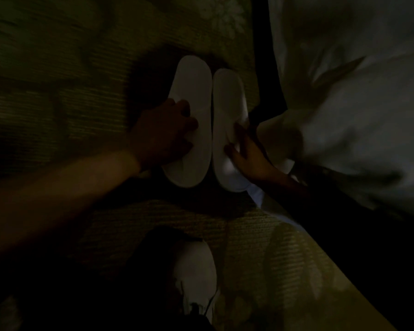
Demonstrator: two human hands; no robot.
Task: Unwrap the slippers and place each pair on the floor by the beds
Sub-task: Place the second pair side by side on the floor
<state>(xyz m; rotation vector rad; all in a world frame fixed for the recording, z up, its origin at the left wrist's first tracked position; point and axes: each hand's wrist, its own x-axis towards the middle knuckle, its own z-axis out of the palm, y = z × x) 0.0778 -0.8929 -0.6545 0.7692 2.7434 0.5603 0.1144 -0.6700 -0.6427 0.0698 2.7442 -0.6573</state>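
Observation:
Two white slippers lie side by side on the patterned carpet, toes pointing away from me. My left hand (164, 132) rests on the left slipper (191, 80), fingers over its strap. My right hand (247, 151) presses against the outer edge of the right slipper (226, 96), fingers spread along its side. Something pale, maybe wrapping, shows under my right wrist (258, 194); the dim light hides what it is.
A bed with white bedding (356, 91) hangs down at the right, with a dark bed base (265, 68) just beside the slippers. My white shoe (196, 266) stands on the carpet (58, 91) near the bottom. The scene is very dark.

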